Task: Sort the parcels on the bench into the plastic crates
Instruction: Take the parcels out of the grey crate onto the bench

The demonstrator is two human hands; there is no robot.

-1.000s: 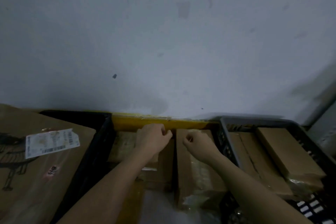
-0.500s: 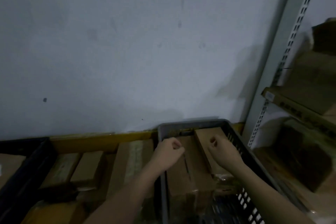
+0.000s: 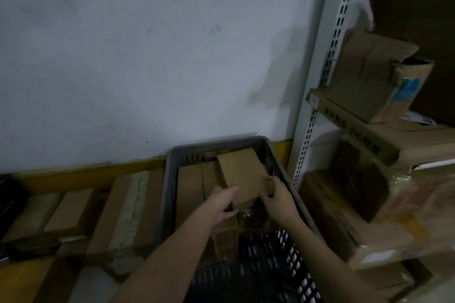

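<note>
Left of the grey crate (image 3: pixel 170 194), I see parcels (image 3: pixel 128 206) on the table. Inside it, my left hand (image 3: pixel 222 200) and right hand (image 3: pixel 279 200) grip the top box (image 3: pixel 242 172), fingers clamped on its near corners.

Dim, bluish, grainy view; soft motion blur, wide-angle bending at the edges.

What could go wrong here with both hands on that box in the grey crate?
1. The top box lies tilted on the boxes beneath, so it may slide on release.
2. The left hand and right hand hold only its near end; that grip could slip.
3. The right hand sits close to the grey crate wall, so knuckles could scrape.
</note>
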